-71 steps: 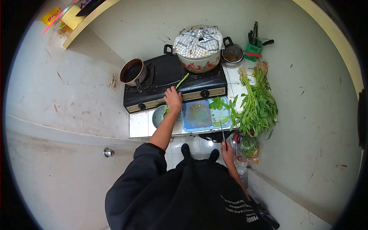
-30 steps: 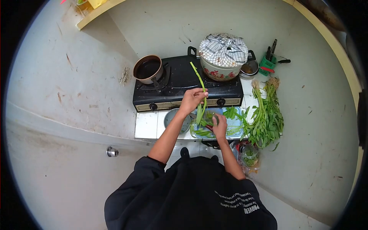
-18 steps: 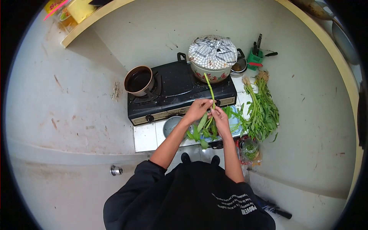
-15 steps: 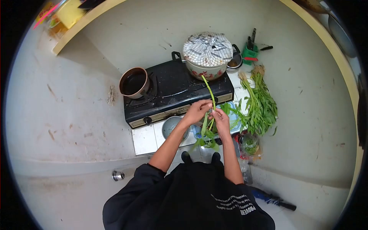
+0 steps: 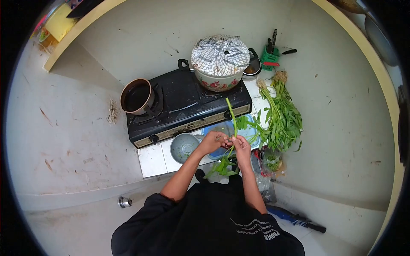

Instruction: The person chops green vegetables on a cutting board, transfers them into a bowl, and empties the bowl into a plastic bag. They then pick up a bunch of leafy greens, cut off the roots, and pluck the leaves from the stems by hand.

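Note:
A long green stalk of leafy water spinach point(image 5: 231, 112) stands upright between my hands, its leaves hanging below them. My right hand point(image 5: 241, 150) is closed, pinching the stalk between thumb and fingers. On the other side, my left hand point(image 5: 213, 143) has its fingers curled in against the stalk; its fingertips are partly hidden. Beneath both hands is a blue tray point(image 5: 207, 130) with some leaves at its right side. A grey bowl point(image 5: 176, 149) with green bits inside sits left of my left hand.
A black two-burner stove point(image 5: 179, 102) stands behind, carrying a brown saucepan point(image 5: 130, 110) and a floral pot point(image 5: 213, 81) under a checked cloth. Bunches of leafy greens point(image 5: 284, 117) lie at the right. A green basket point(image 5: 269, 57) of knives stands near the back wall.
Both hands have come down toward my body with the stalk, away from the stove. My left fingers have shifted along the stalk. The whole view has shifted slightly.

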Available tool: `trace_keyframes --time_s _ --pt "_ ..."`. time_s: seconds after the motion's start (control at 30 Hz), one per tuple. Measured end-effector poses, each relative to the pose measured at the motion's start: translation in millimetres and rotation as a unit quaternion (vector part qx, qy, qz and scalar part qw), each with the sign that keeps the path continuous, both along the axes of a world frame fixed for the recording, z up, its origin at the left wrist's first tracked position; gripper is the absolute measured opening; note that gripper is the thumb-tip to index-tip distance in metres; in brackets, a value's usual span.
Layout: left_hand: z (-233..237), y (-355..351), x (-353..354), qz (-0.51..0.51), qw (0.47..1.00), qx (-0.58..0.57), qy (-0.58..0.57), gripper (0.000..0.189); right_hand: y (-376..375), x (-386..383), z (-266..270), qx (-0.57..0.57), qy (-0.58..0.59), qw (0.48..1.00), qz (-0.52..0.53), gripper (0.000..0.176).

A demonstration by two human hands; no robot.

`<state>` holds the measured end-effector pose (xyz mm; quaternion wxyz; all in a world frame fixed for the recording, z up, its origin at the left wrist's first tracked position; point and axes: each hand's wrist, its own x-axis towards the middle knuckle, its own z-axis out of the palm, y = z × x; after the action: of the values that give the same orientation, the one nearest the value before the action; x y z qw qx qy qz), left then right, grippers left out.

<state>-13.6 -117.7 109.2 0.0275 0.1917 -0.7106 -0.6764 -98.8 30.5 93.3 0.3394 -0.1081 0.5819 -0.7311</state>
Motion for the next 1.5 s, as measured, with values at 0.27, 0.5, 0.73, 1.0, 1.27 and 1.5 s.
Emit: trace_keyframes --time_s 0.27,0.5,0.73,1.0,1.27,1.5 --pt "-18.9 36.0 -51.5 0.088 0.942 -0.306 -0.103 0.016 23.0 -48.7 -23.1 0.03 0.008 0.998 0.056 0.023" --pt "-45.6 37.4 -110.3 0.151 0.952 -0.241 -0.117 0.022 61.4 -133.8 -9.4 0.033 0.015 0.999 0.036 0.027" --pt "-74.1 31.7 -155.9 0.179 0.94 -0.291 -0.008 0.026 72.8 -162.7 -2.0 0.021 -0.056 0.997 0.042 0.028" --pt "-17.2 32.9 -137.2 0.261 0.919 -0.289 0.06 0.024 68.3 -180.3 -3.2 0.028 -0.069 0.996 0.05 0.022" --pt "27.5 112.9 -127.2 0.119 0.98 -0.146 -0.059 0.021 53.4 -175.8 -7.6 0.015 -0.059 0.998 0.022 0.019" --pt "-2.2 139.7 -136.1 0.172 0.962 -0.2 -0.068 0.024 55.3 -177.5 -9.5 0.018 -0.009 1.0 -0.018 0.023"
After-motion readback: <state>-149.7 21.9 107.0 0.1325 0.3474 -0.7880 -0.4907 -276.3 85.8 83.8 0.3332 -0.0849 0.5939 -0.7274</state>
